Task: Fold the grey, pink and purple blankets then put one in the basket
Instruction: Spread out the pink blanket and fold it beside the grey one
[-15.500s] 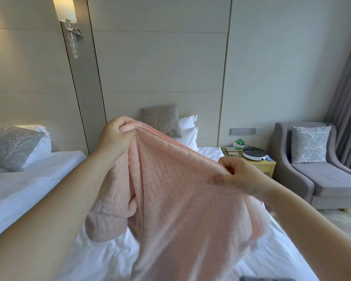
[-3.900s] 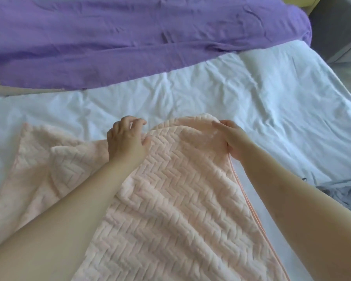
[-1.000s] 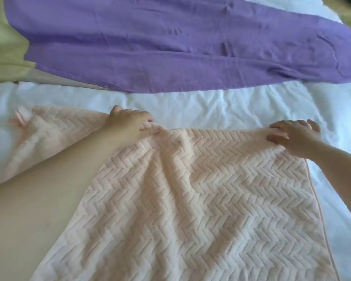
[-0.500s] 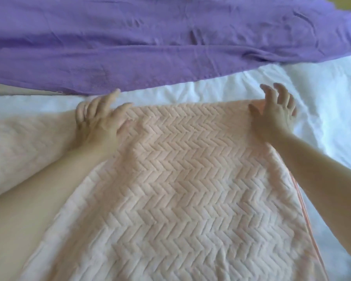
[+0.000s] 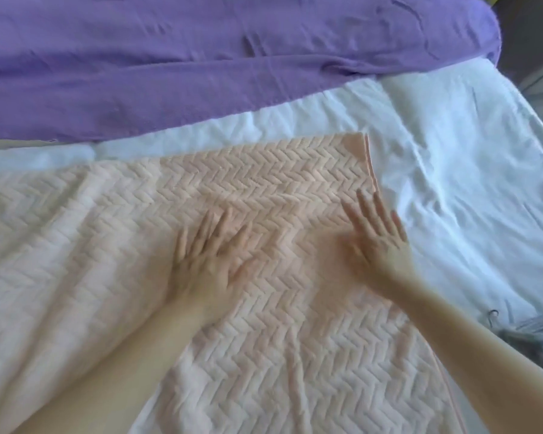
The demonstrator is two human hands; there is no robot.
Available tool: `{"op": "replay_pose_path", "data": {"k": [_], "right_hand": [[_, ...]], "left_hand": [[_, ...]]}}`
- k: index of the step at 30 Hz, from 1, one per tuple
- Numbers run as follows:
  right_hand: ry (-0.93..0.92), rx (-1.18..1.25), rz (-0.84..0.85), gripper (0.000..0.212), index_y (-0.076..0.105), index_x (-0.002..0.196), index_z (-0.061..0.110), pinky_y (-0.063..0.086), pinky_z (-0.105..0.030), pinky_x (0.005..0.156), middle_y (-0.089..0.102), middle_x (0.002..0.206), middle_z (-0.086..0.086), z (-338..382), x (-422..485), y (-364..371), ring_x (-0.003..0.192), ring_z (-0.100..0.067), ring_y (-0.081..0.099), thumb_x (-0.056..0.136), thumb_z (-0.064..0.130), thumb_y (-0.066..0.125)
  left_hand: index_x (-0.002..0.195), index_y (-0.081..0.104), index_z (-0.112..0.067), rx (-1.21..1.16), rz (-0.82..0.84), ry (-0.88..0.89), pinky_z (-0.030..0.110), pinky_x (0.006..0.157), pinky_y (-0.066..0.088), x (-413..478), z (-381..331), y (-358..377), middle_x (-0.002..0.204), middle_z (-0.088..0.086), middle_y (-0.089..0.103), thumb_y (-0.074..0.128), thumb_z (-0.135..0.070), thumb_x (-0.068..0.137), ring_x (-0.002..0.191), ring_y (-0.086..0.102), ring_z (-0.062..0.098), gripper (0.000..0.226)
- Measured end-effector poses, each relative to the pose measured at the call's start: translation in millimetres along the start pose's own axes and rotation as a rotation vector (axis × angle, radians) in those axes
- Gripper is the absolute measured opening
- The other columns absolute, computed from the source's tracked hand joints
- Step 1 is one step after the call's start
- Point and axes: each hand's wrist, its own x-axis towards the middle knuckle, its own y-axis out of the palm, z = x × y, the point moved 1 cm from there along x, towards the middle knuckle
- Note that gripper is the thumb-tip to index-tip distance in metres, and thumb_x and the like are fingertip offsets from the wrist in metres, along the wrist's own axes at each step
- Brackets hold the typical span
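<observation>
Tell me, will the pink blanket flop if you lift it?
Probably floppy: the pink blanket lies doubled over with soft wrinkles. Its thick zigzag quilting looks plush, so likely grippy, not slippery, under the left hand and right hand.

Bedroom: white-sheeted bed (image 5: 452, 158), blankets (image 5: 201, 57).

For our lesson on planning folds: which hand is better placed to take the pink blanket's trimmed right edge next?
Probably the right hand: it lies flat on the pink blanket, close beside that trimmed edge. The left hand rests flat mid-blanket, farther from the edge.
</observation>
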Motion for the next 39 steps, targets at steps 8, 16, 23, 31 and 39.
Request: {"op": "replay_pose_path", "data": {"k": [8,16,23,31,39], "right_hand": [[0.441,0.135,0.030,0.061,0.004,0.153,0.031,-0.005,-0.034,0.120,-0.003,0.161,0.010,-22.5,-114.1,6.3,0.145,-0.010,-0.014,0.097,0.053,0.014],[0.335,-0.004,0.234,0.061,-0.002,0.151,0.038,-0.010,-0.034,0.119,-0.010,0.157,0.021,-13.9,-292.9,32.5,0.143,-0.007,-0.021,0.095,0.060,0.012],[0.733,0.379,0.006,0.044,0.047,0.130,0.021,0.042,-0.035,0.090,0.056,0.123,-0.001,-14.9,-375.0,20.6,0.111,-0.022,0.051,0.092,0.043,0.053],[0.783,0.459,-0.186,0.030,0.047,0.074,0.017,0.032,-0.033,0.052,0.052,0.062,0.004,-35.3,-439.1,9.5,0.061,-0.023,0.051,0.093,0.039,0.053],[0.395,0.243,-0.094,0.041,0.061,0.120,0.017,0.042,-0.046,0.090,0.057,0.120,-0.008,-38.8,-460.6,-2.2,0.109,-0.035,0.050,0.081,0.021,0.074]], "left_hand": [[0.151,0.000,-0.035,0.033,0.137,-0.072,0.047,0.117,-0.003,-76.7,-56.0,9.7,0.160,-0.002,-0.002,0.005,-0.063,0.090,0.148,0.003,0.021,0.067],[0.148,0.000,-0.039,-0.055,0.231,0.025,0.045,0.116,-0.010,-199.6,-121.6,25.7,0.160,-0.004,-0.003,0.007,-0.062,0.088,0.147,-0.005,0.019,0.065],[0.143,-0.023,-0.044,-0.051,0.319,0.103,0.043,0.111,-0.024,-265.2,-169.7,33.2,0.156,-0.007,-0.028,0.004,-0.064,0.089,0.142,-0.029,0.017,0.063],[0.144,-0.010,-0.046,-0.133,0.278,0.138,0.045,0.116,-0.010,-325.4,-195.4,32.9,0.158,-0.009,-0.017,0.004,-0.066,0.087,0.147,-0.013,0.017,0.062],[0.131,0.047,-0.039,-0.141,0.115,0.272,0.042,0.107,0.028,-380.6,-184.0,19.1,0.139,0.003,0.046,0.056,-0.064,0.077,0.127,0.043,0.027,0.060]]}}
